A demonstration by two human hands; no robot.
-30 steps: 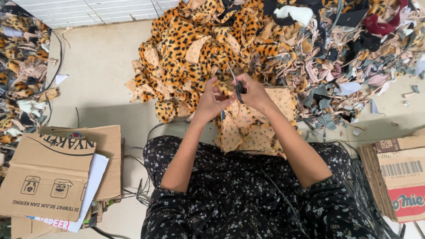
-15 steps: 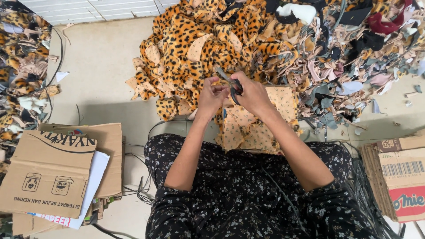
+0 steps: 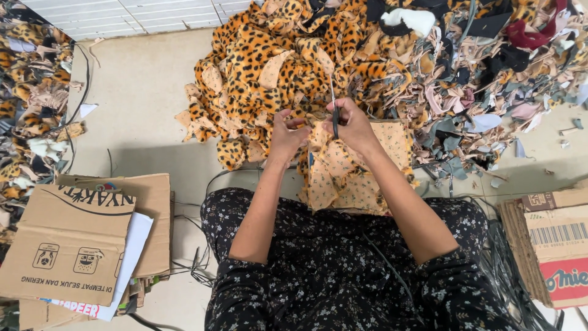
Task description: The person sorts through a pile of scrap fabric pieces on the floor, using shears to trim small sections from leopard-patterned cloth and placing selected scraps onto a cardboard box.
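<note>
My right hand (image 3: 352, 125) grips a pair of scissors (image 3: 334, 105), blades pointing up and away from me. Close beside it, my left hand (image 3: 288, 133) pinches a small scrap of leopard-print fabric (image 3: 311, 122). Both hands hover above a stack of tan cut fabric pieces (image 3: 343, 175) that lies on the floor in front of my lap. Just beyond the hands spreads a big heap of orange and black leopard-print plush offcuts (image 3: 269, 67).
Flattened brown cardboard boxes (image 3: 79, 239) lie at my left. More cardboard (image 3: 551, 245) is stacked at my right, beside dark strips (image 3: 502, 257). Mixed pink, grey and black scraps (image 3: 490, 79) pile up at the upper right. Another scrap heap (image 3: 30, 104) lines the left edge.
The scissors swung from tilted toward my left hand to nearly upright. Both hands stayed over the tan pieces and shifted only slightly.
</note>
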